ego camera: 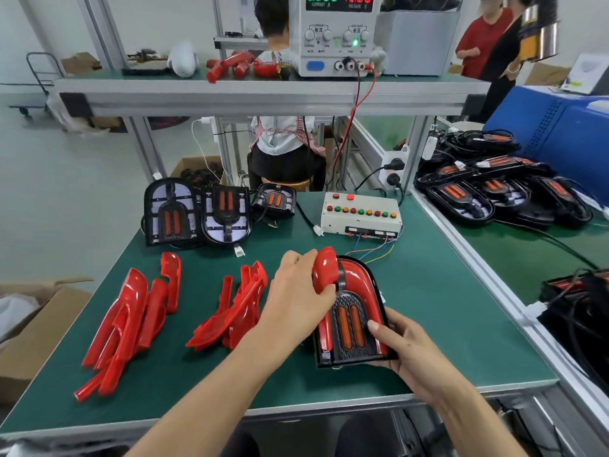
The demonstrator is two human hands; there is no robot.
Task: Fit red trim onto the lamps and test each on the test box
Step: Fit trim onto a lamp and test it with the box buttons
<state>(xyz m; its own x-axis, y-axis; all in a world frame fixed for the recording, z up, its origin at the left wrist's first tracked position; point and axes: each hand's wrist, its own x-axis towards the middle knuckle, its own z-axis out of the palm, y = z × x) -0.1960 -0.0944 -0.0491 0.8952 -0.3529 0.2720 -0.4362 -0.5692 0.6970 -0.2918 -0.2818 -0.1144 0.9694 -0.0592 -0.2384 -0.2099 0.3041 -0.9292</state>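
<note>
Hands [298, 291] – fitting red trim [324, 270] on lamp [351, 324]

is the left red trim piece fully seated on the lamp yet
Not yet: the left hand holds the trim piece with its top raised above the lamp.

Up on the shelf [263, 90] over my bench I'm seeing a bench power supply [336, 34], its display reading 12.00 volts, with red and black leads [357, 103] dropping off the shelf's front edge. A white moulded part [183, 59] lies toward the shelf's left end. Cardboard box [36, 328] off the bench's left edge. Blue crate [560, 127] far right. Someone sits on a wooden stool [298, 183] behind.
</note>
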